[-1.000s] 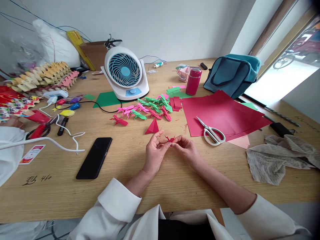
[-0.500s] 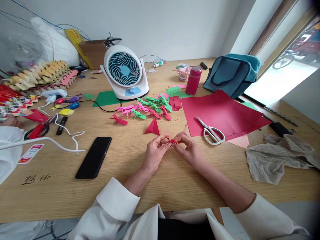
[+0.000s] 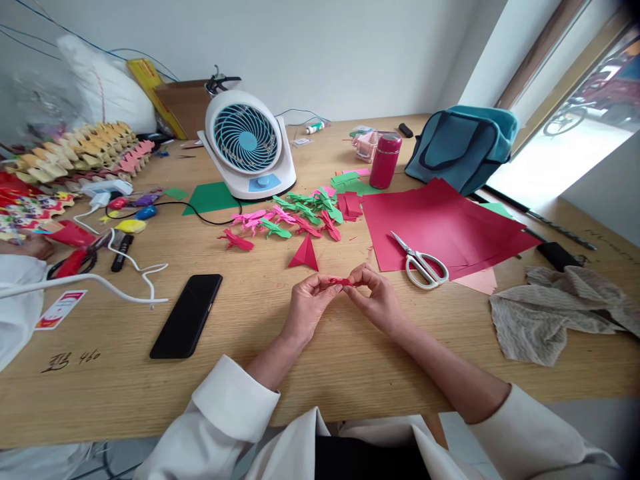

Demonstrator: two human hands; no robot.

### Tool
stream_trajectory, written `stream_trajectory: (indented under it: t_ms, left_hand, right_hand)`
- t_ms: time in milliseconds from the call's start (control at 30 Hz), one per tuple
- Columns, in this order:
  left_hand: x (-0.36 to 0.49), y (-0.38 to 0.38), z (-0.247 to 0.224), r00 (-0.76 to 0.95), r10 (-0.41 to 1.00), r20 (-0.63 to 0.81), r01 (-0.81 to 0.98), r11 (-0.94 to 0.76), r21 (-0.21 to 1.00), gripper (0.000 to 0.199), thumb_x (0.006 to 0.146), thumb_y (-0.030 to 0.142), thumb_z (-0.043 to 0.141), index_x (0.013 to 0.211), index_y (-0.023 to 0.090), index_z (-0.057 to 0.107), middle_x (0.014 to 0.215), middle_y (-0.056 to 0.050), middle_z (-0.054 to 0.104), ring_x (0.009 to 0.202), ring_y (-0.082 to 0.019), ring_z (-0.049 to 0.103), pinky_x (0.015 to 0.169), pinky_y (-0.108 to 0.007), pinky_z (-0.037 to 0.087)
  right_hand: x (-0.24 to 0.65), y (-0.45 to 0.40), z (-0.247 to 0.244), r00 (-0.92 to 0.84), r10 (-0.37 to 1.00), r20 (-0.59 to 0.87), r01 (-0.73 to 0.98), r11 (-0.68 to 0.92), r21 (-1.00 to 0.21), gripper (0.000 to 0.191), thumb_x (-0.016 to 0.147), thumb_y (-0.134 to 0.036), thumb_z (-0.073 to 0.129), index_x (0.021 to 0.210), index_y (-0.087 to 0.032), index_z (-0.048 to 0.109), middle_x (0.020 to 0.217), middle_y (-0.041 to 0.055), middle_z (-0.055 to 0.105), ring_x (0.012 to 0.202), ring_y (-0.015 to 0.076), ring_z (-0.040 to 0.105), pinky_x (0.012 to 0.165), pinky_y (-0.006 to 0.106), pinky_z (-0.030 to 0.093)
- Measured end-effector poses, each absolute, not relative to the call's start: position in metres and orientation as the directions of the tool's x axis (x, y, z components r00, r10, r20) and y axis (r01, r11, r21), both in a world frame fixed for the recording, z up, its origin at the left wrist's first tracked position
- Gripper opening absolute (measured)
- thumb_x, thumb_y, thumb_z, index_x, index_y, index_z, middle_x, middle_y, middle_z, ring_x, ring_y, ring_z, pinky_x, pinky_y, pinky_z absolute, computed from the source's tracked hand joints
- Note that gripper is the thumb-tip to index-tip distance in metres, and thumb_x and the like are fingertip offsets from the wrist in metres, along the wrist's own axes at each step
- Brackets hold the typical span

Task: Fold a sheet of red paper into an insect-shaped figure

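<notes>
Between the fingertips of both hands is a small red paper piece [image 3: 341, 282], mostly covered by the fingers. My left hand [image 3: 311, 300] pinches its left side, and my right hand [image 3: 374, 299] grips its right side. Just beyond my hands stands a folded red paper triangle [image 3: 304, 255]. Farther back lies a cluster of folded paper figures in green [image 3: 306, 208], pink [image 3: 253, 219] and red [image 3: 235, 240]. White-handled scissors [image 3: 421, 261] rest with their blades on large red paper sheets [image 3: 445, 223], to the right of my right hand.
A black phone [image 3: 187, 316] lies left of my hands. Behind the paper figures stands a white fan [image 3: 249, 143]. A red thermos [image 3: 385, 161] and a blue bag [image 3: 463, 148] are at the back right, a crumpled cloth [image 3: 555, 313] at right. Another person's sleeve [image 3: 17, 300] shows at far left.
My fingers have shifted slightly on the red paper piece; a thin strip that stuck up by my left fingers now lies flatter. The rest of the table stays the same.
</notes>
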State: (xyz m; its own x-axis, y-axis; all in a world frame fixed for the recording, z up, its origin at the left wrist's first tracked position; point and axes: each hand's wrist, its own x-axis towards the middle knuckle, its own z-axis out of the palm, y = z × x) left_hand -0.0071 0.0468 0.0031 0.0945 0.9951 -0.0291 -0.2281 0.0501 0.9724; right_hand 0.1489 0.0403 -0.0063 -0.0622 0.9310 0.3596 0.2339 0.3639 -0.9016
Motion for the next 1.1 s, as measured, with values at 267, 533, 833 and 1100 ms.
stream_trajectory:
  t_ms: [267, 533, 833, 1100]
  left_hand:
    - [-0.009, 0.050, -0.004, 0.107, 0.994, 0.028, -0.137, -0.013, 0.990, 0.017, 0.069, 0.028, 0.080, 0.077, 0.015, 0.072, 0.082, -0.004, 0.074, 0.078, -0.016, 0.067, 0.078, -0.027, 0.053]
    - [-0.014, 0.053, -0.007, 0.128, 0.986, 0.106, 0.057, -0.115, 0.992, 0.013, 0.077, 0.028, 0.073, 0.082, 0.016, 0.071, 0.083, -0.005, 0.073, 0.079, -0.016, 0.067, 0.078, -0.026, 0.051]
    - [-0.013, 0.052, -0.005, 0.100, 0.990, 0.098, 0.051, -0.103, 0.993, 0.017, 0.077, 0.030, 0.073, 0.081, 0.014, 0.071, 0.082, -0.006, 0.074, 0.076, -0.017, 0.068, 0.075, -0.026, 0.052]
    - [-0.014, 0.053, -0.009, 0.135, 0.982, 0.131, 0.051, -0.139, 0.989, 0.015, 0.076, 0.029, 0.075, 0.082, 0.015, 0.073, 0.083, -0.005, 0.075, 0.078, -0.017, 0.069, 0.077, -0.027, 0.053]
  right_hand:
    - [0.150, 0.041, -0.005, -0.055, 0.927, 0.370, 0.256, 0.371, -0.893, 0.008, 0.082, -0.021, 0.066, 0.075, -0.019, 0.062, 0.079, 0.0027, 0.059, 0.074, 0.0157, 0.057, 0.071, 0.031, 0.047]
    - [0.152, 0.043, -0.001, -0.078, 0.949, 0.305, 0.198, 0.315, -0.928, 0.010, 0.081, -0.027, 0.069, 0.075, -0.019, 0.067, 0.079, 0.0025, 0.059, 0.074, 0.0158, 0.058, 0.072, 0.031, 0.049]
    - [0.153, 0.044, 0.001, -0.118, 0.948, 0.295, 0.219, 0.315, -0.924, 0.019, 0.086, -0.033, 0.065, 0.074, -0.018, 0.065, 0.080, 0.0034, 0.060, 0.075, 0.0158, 0.058, 0.072, 0.031, 0.047]
    - [0.151, 0.041, 0.004, -0.085, 0.928, 0.363, 0.278, 0.372, -0.886, 0.022, 0.088, -0.036, 0.063, 0.075, -0.019, 0.064, 0.077, 0.0033, 0.059, 0.072, 0.0159, 0.058, 0.068, 0.030, 0.049]
